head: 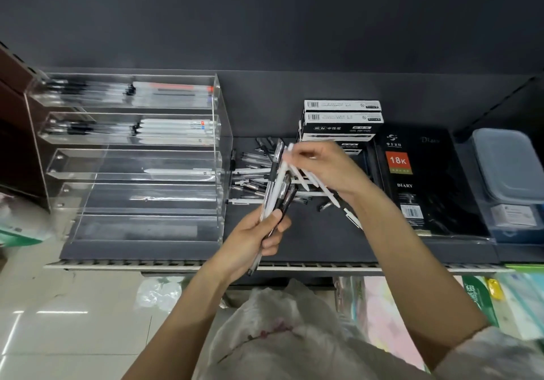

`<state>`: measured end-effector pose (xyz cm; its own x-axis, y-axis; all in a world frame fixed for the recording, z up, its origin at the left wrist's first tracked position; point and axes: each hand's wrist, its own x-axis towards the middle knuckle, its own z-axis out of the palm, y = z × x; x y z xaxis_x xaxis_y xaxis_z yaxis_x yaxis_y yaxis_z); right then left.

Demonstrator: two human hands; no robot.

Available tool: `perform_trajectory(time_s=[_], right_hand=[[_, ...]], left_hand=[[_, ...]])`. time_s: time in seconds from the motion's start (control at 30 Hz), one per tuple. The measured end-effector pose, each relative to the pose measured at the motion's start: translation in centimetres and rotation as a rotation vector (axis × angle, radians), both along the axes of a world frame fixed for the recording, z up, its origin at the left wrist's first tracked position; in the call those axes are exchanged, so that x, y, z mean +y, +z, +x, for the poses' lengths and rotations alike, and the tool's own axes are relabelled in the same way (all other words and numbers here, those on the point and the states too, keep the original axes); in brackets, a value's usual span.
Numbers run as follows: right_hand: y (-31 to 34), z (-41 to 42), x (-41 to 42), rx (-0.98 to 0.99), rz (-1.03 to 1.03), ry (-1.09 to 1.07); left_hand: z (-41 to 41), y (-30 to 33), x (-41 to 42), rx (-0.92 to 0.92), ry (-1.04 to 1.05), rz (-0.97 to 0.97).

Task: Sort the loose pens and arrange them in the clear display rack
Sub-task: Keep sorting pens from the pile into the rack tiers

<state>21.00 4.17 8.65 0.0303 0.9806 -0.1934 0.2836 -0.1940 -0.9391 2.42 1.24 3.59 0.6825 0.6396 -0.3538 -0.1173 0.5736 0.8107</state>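
My left hand (254,236) grips a bundle of pens (278,186), black and white, pointing up and away over the dark shelf. My right hand (326,167) holds several white pens (309,180) fanned out and pinches the top of one in the bundle. Loose pens (250,173) lie in a heap on the shelf behind both hands. The clear display rack (132,155) stands to the left with stepped tiers. Its two upper tiers hold rows of pens, and a single white pen (176,171) lies in the third tier. The lower tiers look bare.
Stacked black and white pen boxes (341,120) stand behind the heap. A black diary pack (412,179) and a grey plastic box (509,170) sit to the right. The shelf's front edge (206,264) runs under my left wrist. Packaged goods lie below.
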Motion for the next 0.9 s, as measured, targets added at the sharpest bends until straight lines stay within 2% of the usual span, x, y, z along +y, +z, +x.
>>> perform_trajectory(time_s=[0.13,0.2,0.27,0.4,0.5,0.6,0.73,0.83,0.9], right_hand=[[3.2,1.8,-1.0,0.176,0.245,-0.492],[4.4,1.5,-3.0,0.213,0.400,-0.573],[3.7,-0.3,-5.2,0.138,0.466,-0.516],[-0.8,-4.5,-8.6,-0.020,0.391,-0.399],[-3.7,-6.2,-9.5,-0.189,0.420,-0.401],[-4.9,-7.3,-9.7,-0.348,0.440,-0.393],[-5.7,-7.9,-10.0,-0.531,0.440,-0.350],[-6.1,-8.1,-9.9,-0.593,0.431,-0.311],[-6.3,-8.3,-9.8,-0.556,0.360,-0.228]], left_hand=[[-0.2,-0.9,-0.5,0.028,0.057,-0.071],[0.0,-1.2,-0.4,-0.019,0.181,-0.112],[0.5,-1.0,0.0,-0.095,0.327,-0.171],[1.8,-0.2,0.7,-0.182,0.533,-0.258],[2.7,0.6,0.7,-0.207,0.588,-0.272],[3.1,1.1,0.4,-0.288,0.621,-0.323],[2.9,1.4,0.1,-0.298,0.665,-0.326],[2.5,1.1,0.1,-0.313,0.734,-0.308],[2.2,1.0,0.0,-0.313,0.766,-0.256]])
